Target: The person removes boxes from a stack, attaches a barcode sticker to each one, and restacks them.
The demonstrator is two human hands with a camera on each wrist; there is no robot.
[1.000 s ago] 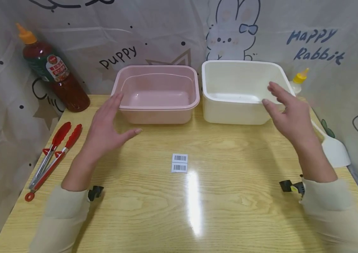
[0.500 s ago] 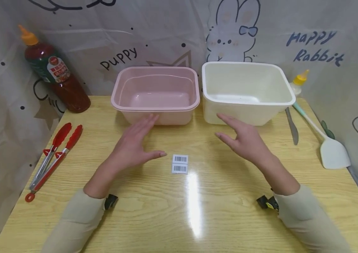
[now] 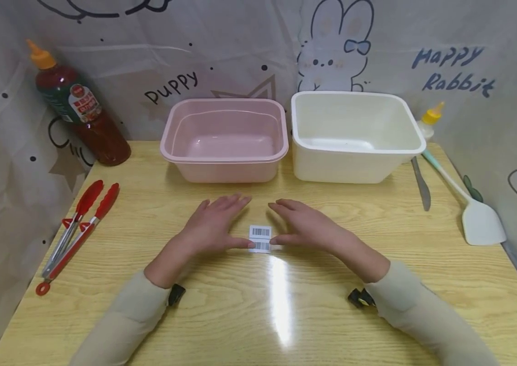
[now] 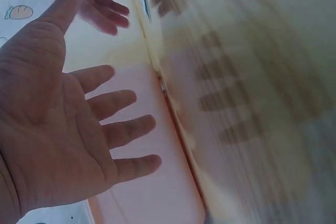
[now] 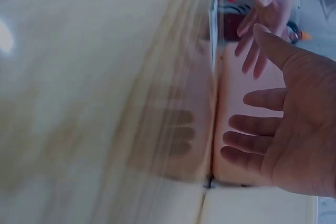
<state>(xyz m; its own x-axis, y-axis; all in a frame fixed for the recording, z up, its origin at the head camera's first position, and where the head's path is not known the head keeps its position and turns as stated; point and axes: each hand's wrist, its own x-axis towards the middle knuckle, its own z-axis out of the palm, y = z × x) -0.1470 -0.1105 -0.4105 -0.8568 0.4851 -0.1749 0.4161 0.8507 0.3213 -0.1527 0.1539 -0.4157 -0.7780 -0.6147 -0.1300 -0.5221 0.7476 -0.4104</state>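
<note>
A: Where are the hands?
B: The left hand (image 3: 210, 226) and right hand (image 3: 306, 226) lie flat, fingers straight, gripping nothing. Between their thumbs sits a small white barcode sticker (image 3: 260, 238); touching it or not, I can't quite tell.

A: And the surroundings?
B: A glossy light wooden table (image 3: 240, 315), with a rectangular pink plastic tub (image 3: 224, 140) and a white plastic tub (image 3: 354, 136) beyond the fingertips. A cartoon-printed curtain (image 3: 222, 46) hangs behind.

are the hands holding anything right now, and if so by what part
Nothing is held. Left hand and right hand lie open with straight fingers on either side of the small white barcode label on the wooden table.
</note>
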